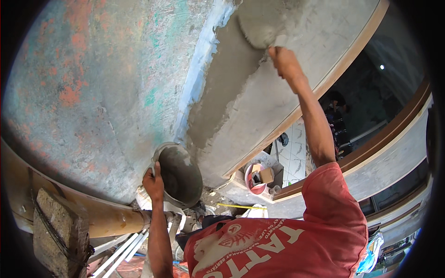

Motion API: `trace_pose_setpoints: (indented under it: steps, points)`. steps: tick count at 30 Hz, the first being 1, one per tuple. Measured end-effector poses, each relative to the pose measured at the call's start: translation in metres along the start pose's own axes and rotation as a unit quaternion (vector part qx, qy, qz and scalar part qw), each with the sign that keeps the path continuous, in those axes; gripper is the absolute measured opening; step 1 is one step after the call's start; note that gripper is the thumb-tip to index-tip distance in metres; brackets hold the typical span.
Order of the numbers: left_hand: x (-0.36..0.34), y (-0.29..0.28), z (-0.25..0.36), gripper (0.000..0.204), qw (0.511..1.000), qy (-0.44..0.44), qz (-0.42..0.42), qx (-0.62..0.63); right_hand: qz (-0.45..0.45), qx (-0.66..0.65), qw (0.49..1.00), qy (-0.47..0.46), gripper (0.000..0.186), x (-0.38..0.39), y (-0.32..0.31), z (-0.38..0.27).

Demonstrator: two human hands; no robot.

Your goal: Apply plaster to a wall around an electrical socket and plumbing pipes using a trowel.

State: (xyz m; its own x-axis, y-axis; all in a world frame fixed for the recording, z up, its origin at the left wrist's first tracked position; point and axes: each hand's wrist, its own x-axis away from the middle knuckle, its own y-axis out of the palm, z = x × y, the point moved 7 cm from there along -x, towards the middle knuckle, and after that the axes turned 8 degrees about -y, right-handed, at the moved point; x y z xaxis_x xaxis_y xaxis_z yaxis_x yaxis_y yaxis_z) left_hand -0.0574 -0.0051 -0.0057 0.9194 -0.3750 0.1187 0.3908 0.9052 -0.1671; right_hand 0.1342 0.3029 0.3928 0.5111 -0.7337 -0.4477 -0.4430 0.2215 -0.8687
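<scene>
My right hand (288,65) is raised to the upper middle, its fingers closed on the handle of a cement-coated trowel (259,28). The trowel's blade lies against a band of damp grey plaster (213,97) on the wall. My left hand (154,183), low at the middle left, grips the rim of a dark round bowl (181,178), tilted, with grey residue inside. Left of the damp band runs a pale blue strip (194,76) beside mottled old paint (79,92); right of it is smoother grey plaster (320,41).
A wooden-framed opening (380,106) is at the right, with a tiled surface (292,162) inside. A bucket (256,185) holding several items stands below the wall. A bamboo pole (111,222), concrete block (58,227), white lengths (125,250) and yellow rod (236,206) lie low around me.
</scene>
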Motion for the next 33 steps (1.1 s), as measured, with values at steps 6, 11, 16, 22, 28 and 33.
trace_pose_setpoints:
  steps: [6,11,16,22,28,33]
  points:
    - [-0.003,-0.003,-0.007,0.053,1.000,-0.005,0.010,-0.026,0.090,0.209,0.956,-0.182,0.044,-0.017,-0.005,-0.015]
    - [0.003,-0.002,0.005,0.054,1.000,-0.012,0.011,-0.021,0.095,-0.009,0.995,-0.042,0.050,-0.017,-0.020,0.010]
    - [-0.002,0.001,0.000,0.055,1.000,0.004,0.012,-0.005,-0.068,-0.039,0.993,-0.084,0.048,0.008,0.094,0.031]
    - [-0.008,0.003,-0.003,0.056,0.999,0.029,0.024,-0.010,-0.111,0.200,0.957,-0.177,0.045,0.049,0.178,0.038]
    - [-0.006,0.001,-0.008,0.056,0.999,0.033,0.020,-0.022,0.013,0.245,0.957,-0.155,0.041,-0.021,0.019,0.007]
    - [0.002,-0.005,-0.005,0.055,0.999,0.043,0.026,0.012,0.152,0.222,0.955,-0.122,0.040,-0.035,-0.111,-0.012]
